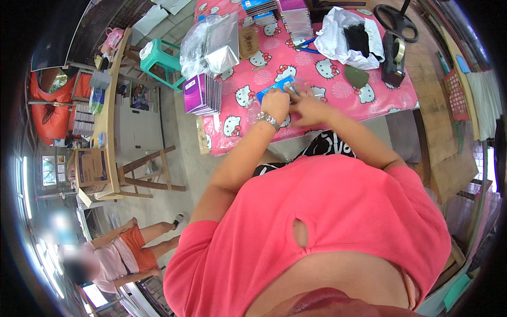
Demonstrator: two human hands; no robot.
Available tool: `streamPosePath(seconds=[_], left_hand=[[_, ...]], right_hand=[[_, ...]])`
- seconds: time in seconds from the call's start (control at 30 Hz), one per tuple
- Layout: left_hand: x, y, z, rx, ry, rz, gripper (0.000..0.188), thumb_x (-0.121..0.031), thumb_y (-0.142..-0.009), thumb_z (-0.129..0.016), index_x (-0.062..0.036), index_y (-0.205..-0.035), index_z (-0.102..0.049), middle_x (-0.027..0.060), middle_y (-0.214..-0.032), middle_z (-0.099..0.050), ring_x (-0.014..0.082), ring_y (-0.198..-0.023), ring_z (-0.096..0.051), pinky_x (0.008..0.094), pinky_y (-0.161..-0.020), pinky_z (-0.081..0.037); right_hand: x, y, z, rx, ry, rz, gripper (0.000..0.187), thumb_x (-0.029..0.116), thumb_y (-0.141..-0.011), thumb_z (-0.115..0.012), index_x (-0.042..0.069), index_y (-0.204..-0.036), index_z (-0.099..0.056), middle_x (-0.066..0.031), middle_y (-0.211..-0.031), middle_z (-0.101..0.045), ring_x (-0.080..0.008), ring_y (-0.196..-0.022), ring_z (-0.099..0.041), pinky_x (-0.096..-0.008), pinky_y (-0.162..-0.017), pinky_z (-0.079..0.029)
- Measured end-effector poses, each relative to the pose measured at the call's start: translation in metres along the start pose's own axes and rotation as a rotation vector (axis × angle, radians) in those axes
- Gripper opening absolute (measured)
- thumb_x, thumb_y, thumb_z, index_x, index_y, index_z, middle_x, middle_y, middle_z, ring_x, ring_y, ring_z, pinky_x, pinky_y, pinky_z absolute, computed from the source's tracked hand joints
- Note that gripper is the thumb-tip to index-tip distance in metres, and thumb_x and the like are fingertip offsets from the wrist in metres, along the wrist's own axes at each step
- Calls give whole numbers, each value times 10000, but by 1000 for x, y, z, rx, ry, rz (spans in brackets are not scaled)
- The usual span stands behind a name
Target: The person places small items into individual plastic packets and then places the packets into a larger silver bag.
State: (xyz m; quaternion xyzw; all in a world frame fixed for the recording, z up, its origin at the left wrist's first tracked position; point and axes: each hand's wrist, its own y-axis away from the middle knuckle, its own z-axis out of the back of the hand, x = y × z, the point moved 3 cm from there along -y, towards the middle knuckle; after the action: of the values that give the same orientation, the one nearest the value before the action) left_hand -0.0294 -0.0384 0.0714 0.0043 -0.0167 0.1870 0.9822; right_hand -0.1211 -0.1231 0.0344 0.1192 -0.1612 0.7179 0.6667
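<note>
You are slipping the blue packet (pixel 275 89) into a clear sleeve near the table's (pixel 338 90) front edge, left hand (pixel 275 104) clamped on it, right hand (pixel 306 107) pinching; next calls for squaring the edges, I judge.

1. The desk (pixel 369 100) wears a pink cartoon-cat cloth.
2. The floor (pixel 185 164) is grey concrete.
3. A green plastic stool (pixel 163 61) stands just beside the desk.
4. A long wooden bench (pixel 108 111) on the left carries boxes and stacked goods.
5. Orange sacks (pixel 50 113) hang at the far left.
6. Daylight comes through windows (pixel 26 185) at the left rim.
7. Wooden boards (pixel 449 148) lie to the right.
</note>
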Motion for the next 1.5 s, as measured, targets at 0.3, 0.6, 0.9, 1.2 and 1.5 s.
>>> streamPosePath(seconds=[0.3, 0.6, 0.9, 1.2, 1.5], left_hand=[[-15, 26, -25, -350, -60, 1, 199, -107, -778, -542, 42, -900, -593, 164, -891, -567, 295, -882, -565, 380, -735, -506], [-2, 31, -36, -245, -21, 0, 496, -245, -808, -629, 91, -1156, -522, 150, -988, -546, 282, -892, -551, 375, -787, -483], [4, 37, -36, -327, 45, -40, 455, -269, -777, -654, 31, -1110, -576, 107, -939, -562, 252, -874, -551, 368, -751, -462], [9, 45, -36, -396, 56, -8, 464, -278, -739, -689, -9, -1108, -603, 65, -843, -523, 231, -824, -520, 361, -724, -442], [0, 44, -39, -554, 151, 72, 295, -271, -719, -709, -75, -938, -687, 43, -769, -521, 225, -777, -515, 369, -673, -411]], right_hand=[[-228, 188, 137, -925, 316, -1301, 417, 334, -814, -611, -9, -1051, -635, -219, -982, -649, -383, -928, -616, -448, -823, -471], [-270, 212, 98, -1188, -1099, -1164, 198, 177, -855, -635, 6, -949, -597, -66, -759, -558, -161, -665, -540, -284, -699, -518], [-225, 213, 30, -1474, -1515, -709, 52, 78, -911, -543, 27, -910, -536, -35, -790, -514, -115, -677, -492, -262, -655, -489], [-37, 0, 68, -384, -1456, -377, 101, 134, -875, -585, 44, -910, -614, -1, -843, -594, -90, -755, -555, -244, -669, -444], [-39, -84, 26, 619, -501, -290, 186, 180, -836, -621, 0, -798, -651, -84, -711, -658, -154, -575, -639, -278, -502, -518]])
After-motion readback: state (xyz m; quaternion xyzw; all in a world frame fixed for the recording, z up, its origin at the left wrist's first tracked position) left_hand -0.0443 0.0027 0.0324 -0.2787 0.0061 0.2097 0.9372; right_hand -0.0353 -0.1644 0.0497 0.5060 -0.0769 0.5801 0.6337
